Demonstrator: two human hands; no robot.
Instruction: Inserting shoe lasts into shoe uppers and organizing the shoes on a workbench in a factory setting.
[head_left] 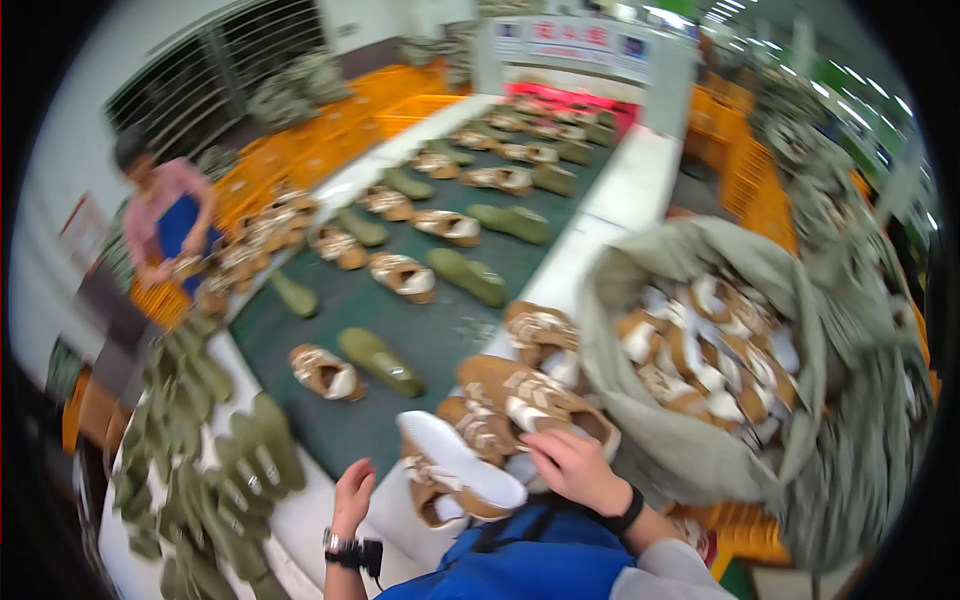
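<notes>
Close to my body is a small pile of brown-and-cream shoe uppers (470, 420), several of them overlapping. A white-soled shoe (462, 465) lies sole up and slanted across the pile. My right hand (578, 470) is at the pile's right side, its fingers bent around the edge of a brown shoe (562, 402); the fingertips are partly hidden. Left of the pile, my left hand (352, 495) is raised above the white table edge, holding nothing, fingers loosely apart. Ahead on the green belt, a brown shoe (327, 373) sits beside an olive-green shoe last (382, 362).
More shoes and lasts line the green conveyor belt (450, 325). Many olive lasts (225, 470) are heaped at the left. A grey-green cloth sack (690, 440) full of shoes stands at the right. Orange crates (310, 135) line the far left, where a co-worker (170, 215) handles a shoe.
</notes>
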